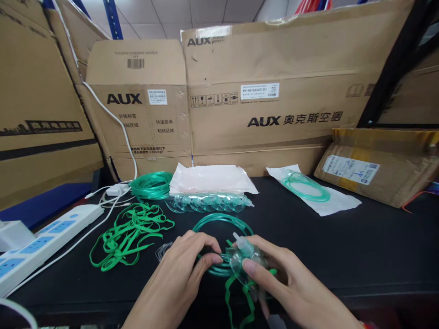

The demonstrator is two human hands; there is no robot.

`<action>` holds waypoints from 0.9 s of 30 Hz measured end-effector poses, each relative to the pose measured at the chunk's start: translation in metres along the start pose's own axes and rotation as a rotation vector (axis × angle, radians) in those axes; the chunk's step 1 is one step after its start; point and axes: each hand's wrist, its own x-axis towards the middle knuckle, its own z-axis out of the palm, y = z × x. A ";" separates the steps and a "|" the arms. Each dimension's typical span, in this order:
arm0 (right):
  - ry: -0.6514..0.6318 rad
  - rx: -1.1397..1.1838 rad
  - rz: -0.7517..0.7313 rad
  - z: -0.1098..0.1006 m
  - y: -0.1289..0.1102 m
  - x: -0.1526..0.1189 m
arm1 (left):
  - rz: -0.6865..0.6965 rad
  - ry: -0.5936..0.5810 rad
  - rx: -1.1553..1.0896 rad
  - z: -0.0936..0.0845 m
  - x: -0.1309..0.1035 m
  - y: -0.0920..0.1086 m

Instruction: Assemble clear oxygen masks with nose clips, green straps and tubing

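My right hand grips a clear green oxygen mask, its whitish connector pointing up and away. A green elastic strap hangs from the mask over the table's front edge. Thumb and fingers of my left hand are closed on coiled green tubing right beside the mask; the exact pinch point is partly hidden. Left of that hand lie a tangle of green elastic straps and a few thin clear loops. Beyond the coil, several nested masks lie in a row.
White packaging sheets lie behind the masks, with a larger tubing coil to their left. At right, another coil rests on a white pouch. A power strip and cables occupy the left. Cardboard boxes wall the back.
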 end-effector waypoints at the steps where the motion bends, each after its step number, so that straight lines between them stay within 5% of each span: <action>1: 0.014 -0.019 -0.037 -0.002 -0.002 0.000 | -0.010 -0.005 -0.002 0.001 0.000 -0.001; 10: 0.312 -0.200 -0.181 -0.034 -0.017 0.001 | 0.013 -0.001 -0.102 0.004 0.006 0.006; 17: 0.232 -0.188 -0.255 -0.026 0.001 0.006 | -0.011 0.098 -0.124 0.005 0.010 0.006; 27: 0.167 -0.244 -0.187 -0.028 0.010 0.009 | -0.002 0.089 -0.105 0.008 0.012 0.006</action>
